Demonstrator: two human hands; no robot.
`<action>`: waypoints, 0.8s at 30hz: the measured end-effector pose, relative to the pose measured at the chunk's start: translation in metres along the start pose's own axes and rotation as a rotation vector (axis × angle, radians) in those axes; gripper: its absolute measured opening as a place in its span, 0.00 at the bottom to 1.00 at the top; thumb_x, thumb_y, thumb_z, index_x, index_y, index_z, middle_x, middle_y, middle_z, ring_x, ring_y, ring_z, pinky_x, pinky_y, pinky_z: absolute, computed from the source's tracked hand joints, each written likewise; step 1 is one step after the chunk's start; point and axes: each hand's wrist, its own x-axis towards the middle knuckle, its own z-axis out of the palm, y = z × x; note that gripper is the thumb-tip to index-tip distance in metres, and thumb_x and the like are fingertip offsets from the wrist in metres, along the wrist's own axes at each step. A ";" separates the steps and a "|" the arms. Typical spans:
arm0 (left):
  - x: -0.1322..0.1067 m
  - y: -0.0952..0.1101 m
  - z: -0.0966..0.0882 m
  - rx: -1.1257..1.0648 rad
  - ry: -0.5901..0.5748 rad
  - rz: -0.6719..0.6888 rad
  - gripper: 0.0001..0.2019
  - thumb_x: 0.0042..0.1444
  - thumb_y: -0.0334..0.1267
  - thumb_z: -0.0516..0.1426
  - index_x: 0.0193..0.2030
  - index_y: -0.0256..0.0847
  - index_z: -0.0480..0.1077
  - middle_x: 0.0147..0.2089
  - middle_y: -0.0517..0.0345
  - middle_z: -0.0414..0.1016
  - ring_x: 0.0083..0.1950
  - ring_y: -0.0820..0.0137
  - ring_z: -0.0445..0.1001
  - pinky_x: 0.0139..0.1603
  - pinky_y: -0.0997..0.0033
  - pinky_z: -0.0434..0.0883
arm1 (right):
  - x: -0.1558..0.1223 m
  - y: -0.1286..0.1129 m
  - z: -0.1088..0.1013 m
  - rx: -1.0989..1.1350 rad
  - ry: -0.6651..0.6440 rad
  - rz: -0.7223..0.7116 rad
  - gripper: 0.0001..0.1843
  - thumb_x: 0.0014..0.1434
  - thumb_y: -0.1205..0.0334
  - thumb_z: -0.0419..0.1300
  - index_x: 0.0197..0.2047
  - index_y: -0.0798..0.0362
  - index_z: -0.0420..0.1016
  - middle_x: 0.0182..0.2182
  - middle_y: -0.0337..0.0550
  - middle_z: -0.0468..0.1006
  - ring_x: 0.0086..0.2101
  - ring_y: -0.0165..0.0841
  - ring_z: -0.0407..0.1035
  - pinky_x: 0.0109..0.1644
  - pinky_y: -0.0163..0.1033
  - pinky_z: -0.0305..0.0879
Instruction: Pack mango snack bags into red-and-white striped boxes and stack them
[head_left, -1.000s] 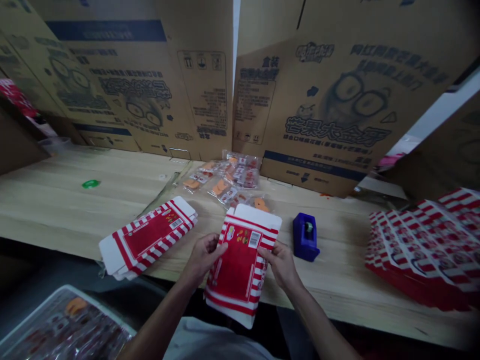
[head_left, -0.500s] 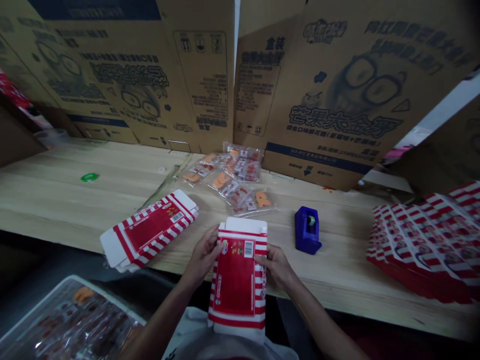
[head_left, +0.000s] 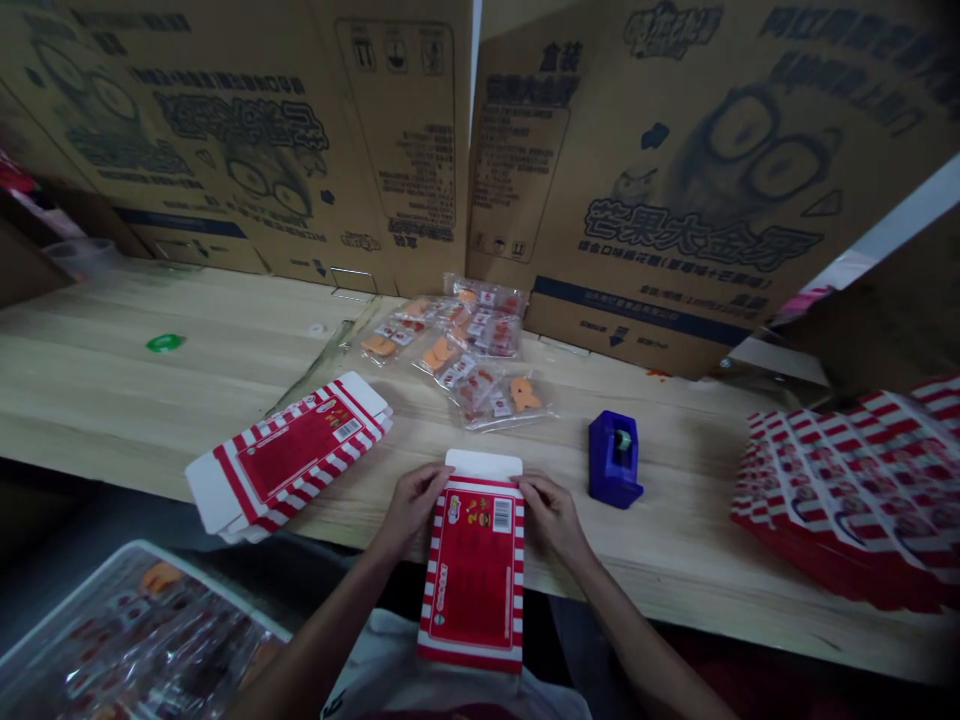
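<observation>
I hold a red and white striped carton (head_left: 474,565) upright over the near edge of the wooden table (head_left: 112,390), its white top flap pointing away from me. My left hand (head_left: 411,505) grips its upper left side, fingers curled on the edge. My right hand (head_left: 550,512) grips the upper right side the same way. A short stack of flat striped cartons (head_left: 289,452) lies to the left of my hands. Clear packets of orange snacks (head_left: 465,350) lie just beyond the carton.
A blue tape dispenser (head_left: 615,458) stands right of my right hand. A tall stack of flat striped cartons (head_left: 855,490) fills the right side. Big printed cardboard boxes (head_left: 675,170) wall the back. A green tape roll (head_left: 164,343) lies far left; a tray of packets (head_left: 127,640) sits lower left.
The carton has turned from a tilt to upright and come closer to my body. Its sides have squared up between my hands, which moved up toward its top corners.
</observation>
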 end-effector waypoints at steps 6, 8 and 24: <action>0.024 0.005 0.001 -0.032 0.035 -0.062 0.13 0.44 0.38 0.65 0.38 0.37 0.74 0.33 0.59 0.77 0.31 0.72 0.73 0.31 0.76 0.68 | 0.012 -0.007 -0.002 0.186 0.010 0.139 0.22 0.49 0.54 0.68 0.47 0.48 0.74 0.32 0.39 0.75 0.31 0.31 0.70 0.35 0.35 0.68; 0.028 0.009 -0.001 -0.019 -0.044 -0.110 0.19 0.42 0.38 0.65 0.43 0.37 0.74 0.34 0.55 0.78 0.31 0.69 0.75 0.31 0.73 0.69 | 0.015 -0.009 -0.006 0.223 -0.068 0.201 0.25 0.47 0.55 0.69 0.49 0.49 0.73 0.32 0.39 0.76 0.31 0.31 0.70 0.36 0.35 0.67; 0.011 0.018 -0.007 0.457 -0.258 -0.025 0.15 0.52 0.44 0.59 0.25 0.34 0.76 0.23 0.59 0.74 0.27 0.72 0.70 0.29 0.77 0.64 | -0.004 -0.009 -0.006 -0.023 -0.169 0.196 0.22 0.58 0.45 0.58 0.25 0.55 0.77 0.24 0.41 0.78 0.28 0.33 0.71 0.33 0.35 0.65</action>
